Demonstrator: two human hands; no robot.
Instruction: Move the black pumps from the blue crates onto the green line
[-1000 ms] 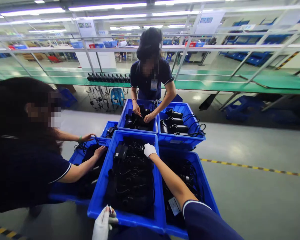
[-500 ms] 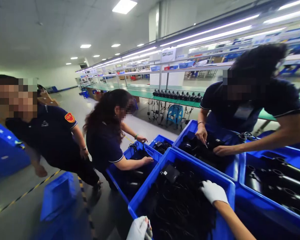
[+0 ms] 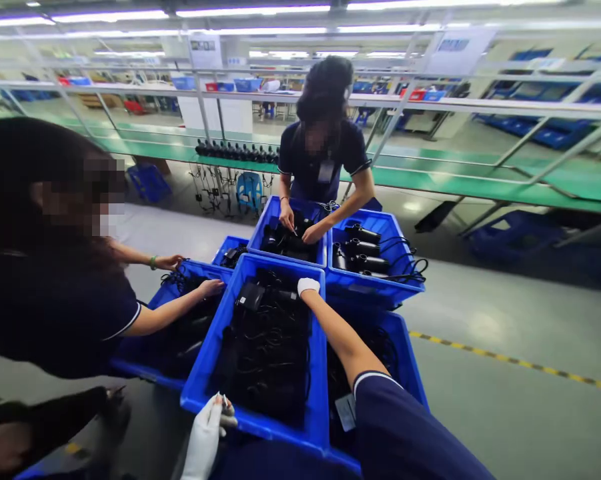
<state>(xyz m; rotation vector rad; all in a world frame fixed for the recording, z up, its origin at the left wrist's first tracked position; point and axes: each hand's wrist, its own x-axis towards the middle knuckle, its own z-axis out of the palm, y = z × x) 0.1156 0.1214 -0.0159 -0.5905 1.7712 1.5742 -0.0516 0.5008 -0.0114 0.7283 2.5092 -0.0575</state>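
Note:
My right hand (image 3: 308, 287), in a white glove, reaches over the far end of a blue plastic crate (image 3: 253, 419) and rests on its tangled black cables (image 3: 267, 353). Whether its fingers grip anything, I cannot tell. A black power adapter (image 3: 250, 297) lies on the cables, left of that hand. My left hand (image 3: 207, 430), also gloved, is at the crate's near rim, pinching a small thin item (image 3: 225, 401) that is too small to identify.
Co-workers' hands reach into neighbouring blue crates at left and far side. A crate of black cylinders with cables (image 3: 363, 257) stands beyond. Another crate (image 3: 405, 353) sits under my right arm. A green workbench (image 3: 430, 180) runs behind, and another person's dark arm shows at lower left.
The view swung sideways and returned, leaving the crates framed much as a second ago. My right hand remains over the cables, and my left hand still pinches the small item.

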